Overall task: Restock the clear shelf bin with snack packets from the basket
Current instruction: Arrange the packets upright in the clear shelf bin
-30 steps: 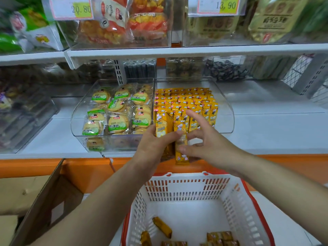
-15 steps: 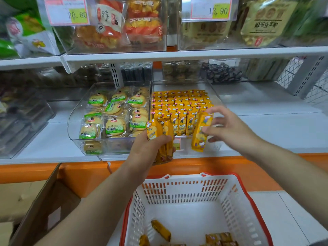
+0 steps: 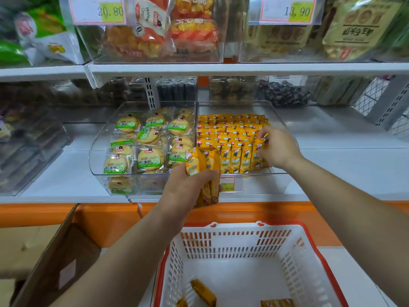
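Note:
A clear shelf bin [image 3: 279,120] on the middle shelf is filled with upright rows of yellow snack packets [image 3: 230,138]. My right hand [image 3: 277,147] is inside the bin at its front right corner, pinching one yellow packet [image 3: 257,149] among the front row. My left hand [image 3: 188,187] grips a bunch of yellow packets [image 3: 202,167] in front of the bin's left front corner. Below stands a white basket with a red rim [image 3: 241,242], with a few loose yellow packets [image 3: 203,292] on its bottom.
Left of the bin is a second clear bin [image 3: 98,151] of round green-labelled cakes. An upper shelf [image 3: 221,68] with price tags overhangs. An orange ledge [image 3: 106,220] runs under the shelf, and an open cardboard box [image 3: 55,262] sits at the lower left.
My right hand carried one packet from beside my left hand up and right into the bin's front row. My left hand has kept its bunch and barely moved.

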